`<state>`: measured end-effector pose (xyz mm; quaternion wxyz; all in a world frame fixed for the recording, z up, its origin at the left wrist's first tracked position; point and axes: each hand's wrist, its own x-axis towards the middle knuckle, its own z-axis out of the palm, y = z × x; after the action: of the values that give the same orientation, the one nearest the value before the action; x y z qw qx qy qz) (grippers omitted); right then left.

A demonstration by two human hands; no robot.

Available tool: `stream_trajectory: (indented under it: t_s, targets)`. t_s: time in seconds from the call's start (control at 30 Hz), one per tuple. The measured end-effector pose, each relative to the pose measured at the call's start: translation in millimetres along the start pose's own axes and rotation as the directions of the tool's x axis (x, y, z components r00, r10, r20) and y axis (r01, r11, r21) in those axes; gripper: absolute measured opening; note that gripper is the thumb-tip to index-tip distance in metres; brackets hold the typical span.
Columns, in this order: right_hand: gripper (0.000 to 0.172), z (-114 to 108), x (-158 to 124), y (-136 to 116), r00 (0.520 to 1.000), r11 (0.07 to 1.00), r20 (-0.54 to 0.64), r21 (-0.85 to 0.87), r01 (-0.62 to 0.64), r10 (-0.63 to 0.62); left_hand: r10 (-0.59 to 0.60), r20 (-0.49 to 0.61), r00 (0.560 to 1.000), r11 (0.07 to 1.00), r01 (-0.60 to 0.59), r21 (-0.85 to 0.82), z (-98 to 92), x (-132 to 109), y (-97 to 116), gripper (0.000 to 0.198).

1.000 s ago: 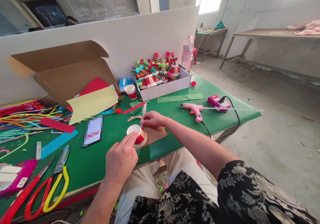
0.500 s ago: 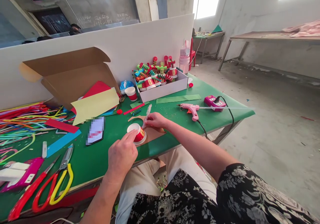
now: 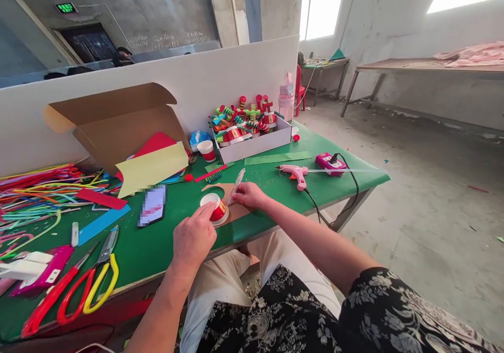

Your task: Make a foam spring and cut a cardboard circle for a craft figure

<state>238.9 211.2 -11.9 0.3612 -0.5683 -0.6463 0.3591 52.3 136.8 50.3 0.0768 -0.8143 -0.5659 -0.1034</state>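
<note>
My left hand (image 3: 196, 233) is closed on a red and white paper cup (image 3: 219, 212), its fingers over the rim. The cup stands on a piece of brown cardboard (image 3: 239, 211) at the table's front edge; a curved cut-out shows at the cardboard's far left. In my right hand (image 3: 249, 195) is a pen (image 3: 237, 180), pinched upright just right of the cup with its tip low by the cup's base. Whether the tip touches the cardboard is hard to see. Behind the cardboard lie a dark green coil (image 3: 213, 177) and a red strip (image 3: 210, 173).
A pink glue gun (image 3: 295, 173) and its cord lie right, near a purple power socket (image 3: 331, 164). Behind is a white box (image 3: 258, 149) of cup figures. Scissors (image 3: 100, 274), a phone (image 3: 152, 206) and pipe cleaners (image 3: 35, 200) are on the left.
The view has shifted slightly. The pen has moved a little to the right, away from the cup, and leans more. My left hand still holds the cup.
</note>
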Motion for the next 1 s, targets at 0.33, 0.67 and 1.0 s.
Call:
stream_trajectory:
  t_s: [0.33, 0.67, 1.0]
  targets:
    - [0.012, 18.9, -29.6, -6.7, 0.975, 0.999, -0.220, -0.035, -0.037, 0.028, -0.019, 0.008, 1.000, 0.999, 0.019, -0.032, -1.6, -1.6, 3.1, 0.052]
    - [0.016, 33.7, -44.9, -8.0, 0.945, 0.999, -0.324, -0.005, -0.047, 0.042, -0.023, 0.007, 1.000, 0.999, 0.023, -0.046, -2.3, -2.2, 4.8, 0.052]
    - [0.017, 36.1, -56.6, -16.0, 0.939, 0.997, -0.336, 0.038, -0.060, 0.070, -0.033, 0.033, 0.999, 0.998, 0.034, -0.052, -7.1, -3.2, 7.5, 0.050]
